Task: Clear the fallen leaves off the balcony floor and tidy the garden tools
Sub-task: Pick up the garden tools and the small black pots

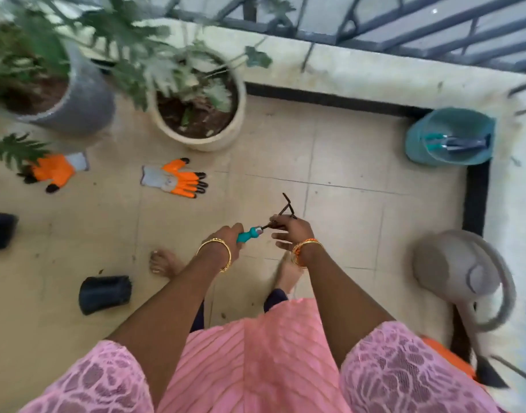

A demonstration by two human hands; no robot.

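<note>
Item: hand rake point(266, 225), mid-frame above the floor point(345, 222). Your left hand point(226, 238) grips the teal handle; your right hand point(288, 231) pinches the dark tines, other fingers loose. Likely light, rigid, tines sharp: hold by the handle. Bucket point(419, 141) of tools at 2 o'clock; gloves point(175, 180) at 10.
</note>
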